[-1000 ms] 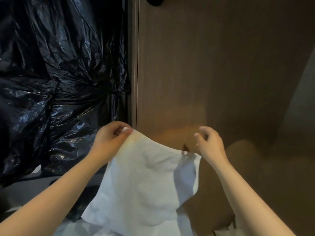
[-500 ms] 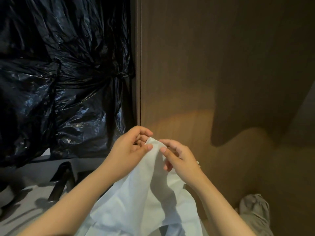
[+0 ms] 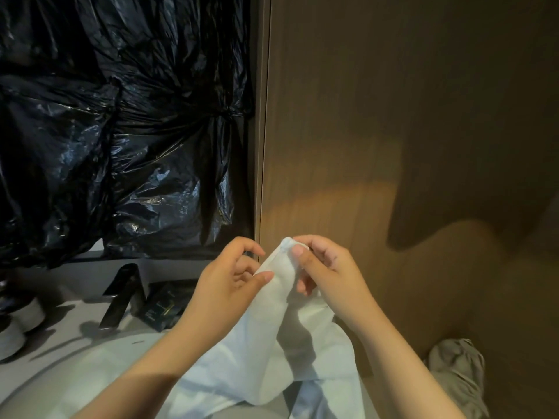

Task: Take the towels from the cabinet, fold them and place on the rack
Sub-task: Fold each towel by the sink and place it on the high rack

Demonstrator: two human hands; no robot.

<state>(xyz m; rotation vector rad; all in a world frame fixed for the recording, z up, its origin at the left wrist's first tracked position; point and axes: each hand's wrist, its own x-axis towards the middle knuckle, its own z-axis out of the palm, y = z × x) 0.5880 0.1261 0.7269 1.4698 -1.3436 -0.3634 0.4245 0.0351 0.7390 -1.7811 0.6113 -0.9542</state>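
Wood-grain paneling (image 3: 348,116) is filling the right half of the view, with a warm patch of light falling across its lower part and a broad shadow spreading at far right. Crumpled black plastic bags (image 3: 121,131) are bulging at far left, their knotted necks gathering toward the panel's edge.

Below the bags, a pale bench (image 3: 75,300) is carrying several small items. A black folded stand (image 3: 121,294) is leaning near the middle, a dark box (image 3: 163,306) is lying just to its right, and grey rolls (image 3: 15,325) are sitting at the left edge, partly cut off by the frame.

At near centre, a person is holding up a white towel (image 3: 266,334) in front of the paneling with both bare hands. The left hand (image 3: 230,282) is pinching the towel's left edge, its grip grasping the cloth between the thumb and curled fingers. The right hand (image 3: 326,273) is pinching the bunched top corner, its grip likewise grasping the towel, with the thumb pressing on the near face and the fingers curling behind. The two hands are working close together, the towel's top fold standing between them. The rest of the towel is hanging down between the forearms and draping toward the near edge.

Crumpled grey fabric (image 3: 453,367) is lying at near right, at the foot of the paneling.
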